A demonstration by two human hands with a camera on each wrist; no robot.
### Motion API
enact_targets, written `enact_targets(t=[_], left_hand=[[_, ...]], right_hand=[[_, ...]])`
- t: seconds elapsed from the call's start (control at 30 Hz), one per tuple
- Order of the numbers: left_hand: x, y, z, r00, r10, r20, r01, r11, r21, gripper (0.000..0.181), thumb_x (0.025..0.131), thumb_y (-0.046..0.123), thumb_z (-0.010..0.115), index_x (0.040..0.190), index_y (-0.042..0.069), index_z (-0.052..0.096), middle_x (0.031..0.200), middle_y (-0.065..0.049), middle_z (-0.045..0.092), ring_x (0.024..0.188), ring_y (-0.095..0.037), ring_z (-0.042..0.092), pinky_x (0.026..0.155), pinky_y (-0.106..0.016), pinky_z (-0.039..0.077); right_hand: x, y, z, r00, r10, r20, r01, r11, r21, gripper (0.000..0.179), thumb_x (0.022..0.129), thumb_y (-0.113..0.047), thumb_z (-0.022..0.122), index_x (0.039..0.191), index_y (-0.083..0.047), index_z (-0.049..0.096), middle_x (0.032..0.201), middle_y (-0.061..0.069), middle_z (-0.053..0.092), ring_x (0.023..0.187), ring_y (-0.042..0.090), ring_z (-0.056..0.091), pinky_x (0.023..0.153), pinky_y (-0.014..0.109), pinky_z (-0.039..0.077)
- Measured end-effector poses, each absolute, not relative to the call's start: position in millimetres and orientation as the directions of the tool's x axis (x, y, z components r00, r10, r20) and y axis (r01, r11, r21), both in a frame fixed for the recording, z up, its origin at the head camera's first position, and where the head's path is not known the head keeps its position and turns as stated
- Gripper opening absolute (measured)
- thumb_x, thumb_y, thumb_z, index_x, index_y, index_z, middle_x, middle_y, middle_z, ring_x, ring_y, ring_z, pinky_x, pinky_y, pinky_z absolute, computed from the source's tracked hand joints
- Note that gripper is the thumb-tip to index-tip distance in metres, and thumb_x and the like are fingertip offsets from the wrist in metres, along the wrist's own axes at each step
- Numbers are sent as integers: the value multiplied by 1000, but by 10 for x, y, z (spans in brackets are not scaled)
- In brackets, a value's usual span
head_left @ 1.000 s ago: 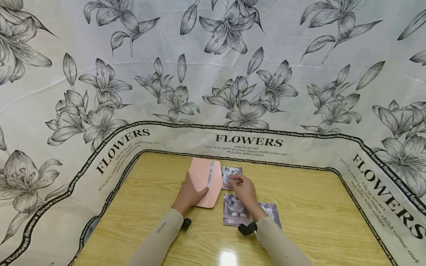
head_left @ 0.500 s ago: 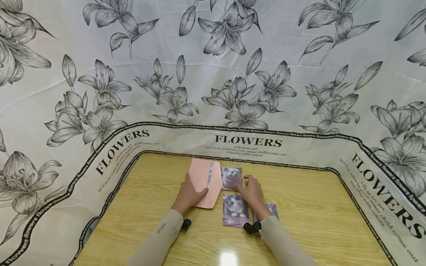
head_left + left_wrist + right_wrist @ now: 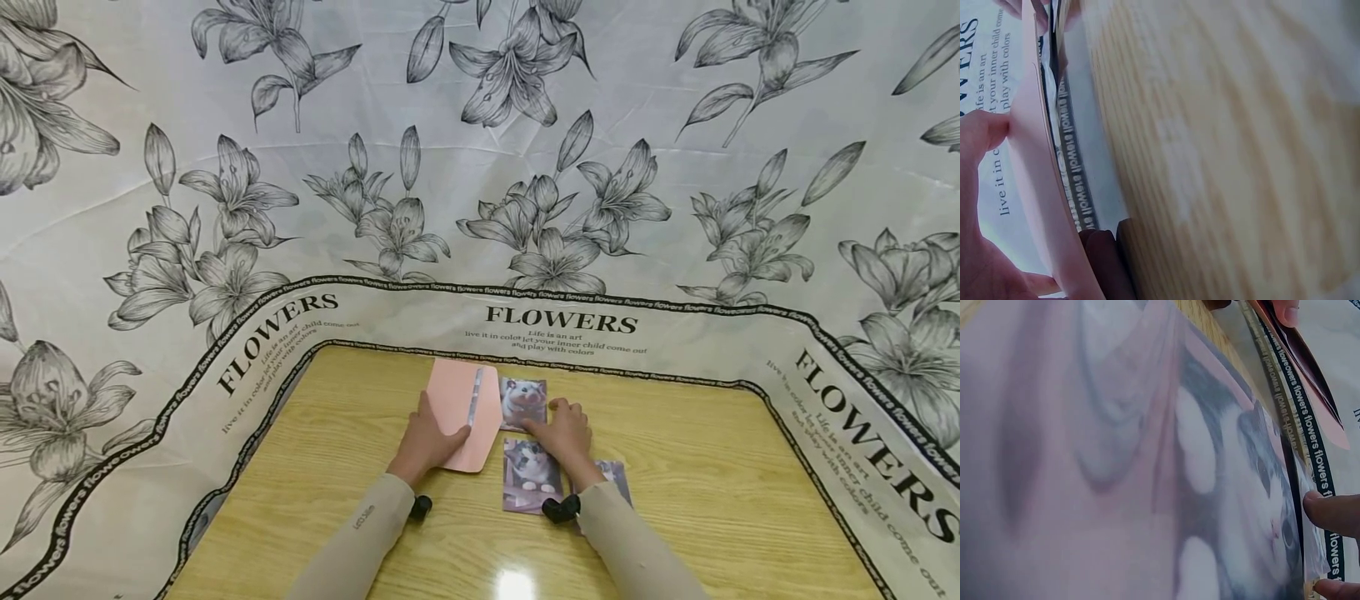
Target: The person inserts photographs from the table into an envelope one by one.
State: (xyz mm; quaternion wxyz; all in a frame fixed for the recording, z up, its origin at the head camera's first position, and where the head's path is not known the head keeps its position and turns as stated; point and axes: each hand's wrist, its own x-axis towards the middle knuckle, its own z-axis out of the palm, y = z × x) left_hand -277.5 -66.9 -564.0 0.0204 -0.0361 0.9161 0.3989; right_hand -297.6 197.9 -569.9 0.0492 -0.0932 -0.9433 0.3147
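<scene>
In the head view my left hand [image 3: 426,440] holds a pink envelope [image 3: 453,392], thumb on the front. The left wrist view shows the fingers on both faces of the pink envelope [image 3: 1035,162]. A narrow picture strip [image 3: 476,396] shows along its opening, beside the flap. Against the flap lies a hamster picture card [image 3: 521,402]. My right hand [image 3: 566,435] grips that card's lower right corner, thumb on its face. Below lies a cat picture card [image 3: 525,475], which fills much of the right wrist view. Another picture card [image 3: 618,479] is partly hidden by the right forearm.
The wood-grain table [image 3: 337,417] carries everything. White floral cloth [image 3: 562,325] with a black lettered border rises behind the table and along its sides. A dark wrist device [image 3: 558,508] on the right wrist sits over the cat card's lower corner.
My right hand has moved off the hamster card's face to its lower right corner, uncovering the picture. The left hand and the envelope have stayed in place.
</scene>
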Motion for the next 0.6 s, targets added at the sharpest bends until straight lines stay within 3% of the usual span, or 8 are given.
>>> enact_targets(t=[0.27,0.6], left_hand=[[-2782,-666,-5657,-997,-50,-56,-75,686,724,121,92,52,81,170,-5,7,160,-47,31,145,-57,45,117,-60,43],[-2774,-665,-5674,-997,-50,-53,-73,685,725,121,92,51,82,170,-5,7,160,-47,31,145,-57,45,117,-60,44]], right_hand=[[-2986,1932,-5668,-976,216,14,166,787,-594,72,87,-52,86,123,4,58,124,27,54,115,44,51,101,62,42],[-2986,1908,-5666,-976,218,-2,179,797,-577,66,88,-48,86,121,5,62,124,27,53,116,45,52,102,63,41]])
